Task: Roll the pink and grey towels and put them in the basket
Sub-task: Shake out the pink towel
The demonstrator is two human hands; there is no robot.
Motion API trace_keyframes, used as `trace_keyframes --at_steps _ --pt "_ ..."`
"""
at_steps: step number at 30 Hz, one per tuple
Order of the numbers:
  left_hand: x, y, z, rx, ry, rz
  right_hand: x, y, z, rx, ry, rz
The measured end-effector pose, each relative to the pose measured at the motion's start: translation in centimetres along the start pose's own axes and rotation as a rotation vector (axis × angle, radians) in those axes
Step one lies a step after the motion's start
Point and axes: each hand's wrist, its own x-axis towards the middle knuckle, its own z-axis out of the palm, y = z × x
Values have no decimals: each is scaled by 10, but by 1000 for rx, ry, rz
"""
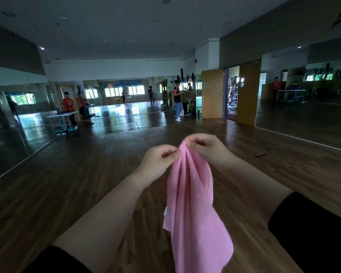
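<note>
Both hands [161, 160] [207, 148] pinch pink towel [191, 213]; bottom cropped.

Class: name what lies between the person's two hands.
The head view shows the bunched top of the pink towel between the left hand and right hand; both pinch it.

Dim studio hall with glossy dark wooden floor [67, 184]. Mirror walls [12, 138] at left and right, bright windows [114, 92] far behind, perhaps only reflected. Open wooden doors [213, 93] at right, white folding table [62, 114] at left, small ceiling spotlights [42, 48].
</note>
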Motion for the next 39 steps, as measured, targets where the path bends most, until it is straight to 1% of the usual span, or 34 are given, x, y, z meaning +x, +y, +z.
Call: trace_keyframes --at_steps 2,3,5,7,8,9,10,12,14,15,16,17,18,19,21,23,25,29,31,34,39 --pt "4 -1 2 68 72 24 -4 2 -2 34 23 63" --pt "5 -2 2 72 108 21 -5 3 -2 61 45 127" --pt "5 -1 2 54 146 6 -7 11 -6 105 47 367" --pt "6 1 0 43 158 -8 -12 23 -11 49 -58 641" --pt "5 3 -1 47 160 -11 -16 31 -11 4 -127 745" --pt "5 4 -2 45 160 -11 -19 38 -10 -6 -178 809" --pt "5 4 -3 46 161 -9 -22 46 -9 13 -204 816" --pt "4 3 -6 57 165 1 -23 57 -5 124 -154 722" --pt "2 0 -8 74 164 9 -17 57 -3 262 16 570" --pt "1 -2 -8 63 163 5 -13 53 -3 284 112 493" --pt "-1 -3 -9 24 166 -15 -8 45 -6 247 189 416" --pt "-2 -3 -9 -41 168 -46 -5 36 -8 174 232 335" --pt "-2 -3 -9 -98 166 -77 -1 26 -11 81 230 258" --pt "-1 -3 -10 -118 159 -91 2 17 -12 -14 187 191" --pt "3 -4 -11 -76 109 -94 5 5 -11 -161 43 96" --pt "6 -3 -11 -36 31 -110 5 -1 -6 -194 -30 68" --pt "7 -3 -8 -22 -42 -139 5 -9 -3 -173 -46 27" --pt "3 0 6 -70 -167 -156 7 -29 -7 -174 -136 -50" --pt "2 2 11 -130 -186 -167 6 -33 -11 -191 -164 -57" --pt "6 2 12 -206 -201 -195 8 -32 -21 -211 -127 -27" --pt "18 11 13 -544 -165 -344 10 -30 -37 -294 -89 61"
